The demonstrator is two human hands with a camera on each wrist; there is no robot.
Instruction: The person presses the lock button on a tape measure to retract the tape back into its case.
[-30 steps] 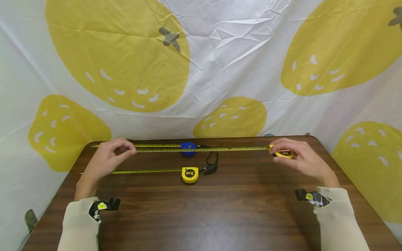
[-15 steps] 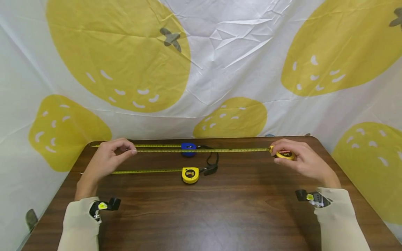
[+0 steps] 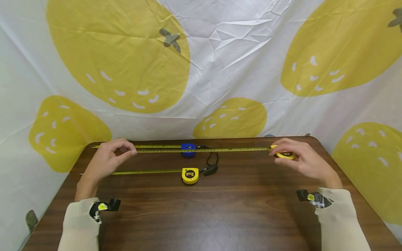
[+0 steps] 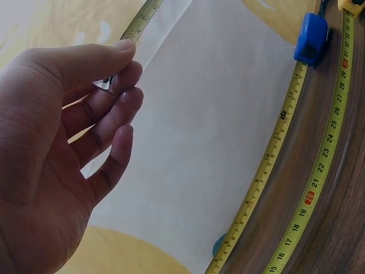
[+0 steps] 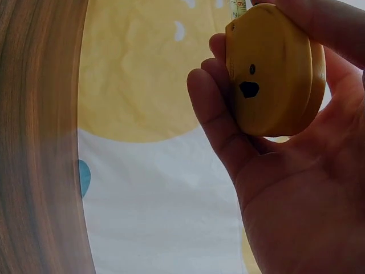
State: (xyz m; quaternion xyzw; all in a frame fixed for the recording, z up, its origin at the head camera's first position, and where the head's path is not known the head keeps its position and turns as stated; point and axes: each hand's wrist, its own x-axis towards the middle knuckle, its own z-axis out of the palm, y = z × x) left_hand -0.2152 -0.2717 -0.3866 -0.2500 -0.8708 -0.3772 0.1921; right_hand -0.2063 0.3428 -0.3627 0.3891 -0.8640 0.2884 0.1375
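Between thumb and index finger, my left hand (image 3: 108,157) pinches the metal end of a yellow tape blade (image 3: 216,150). In the left wrist view the blade's hook tip (image 4: 103,84) pokes out below the thumb. My right hand (image 3: 298,157) grips the yellow tape measure case (image 3: 286,155), marked 2m, and the blade stretches straight between both hands above the table. Below it lie a blue tape measure (image 3: 188,150) and a yellow tape measure (image 3: 190,175) marked 3, each with its blade drawn out leftward. Part of the lower blade is hidden behind my left hand.
The brown wooden table (image 3: 204,216) runs back to a white curtain (image 3: 150,125) printed with yellow fruit. A black wrist strap (image 3: 211,169) lies right of the two resting tape measures.
My right hand has shifted very slightly to the right with the 2m tape measure. The left hand and the two tape measures on the table stay in place.
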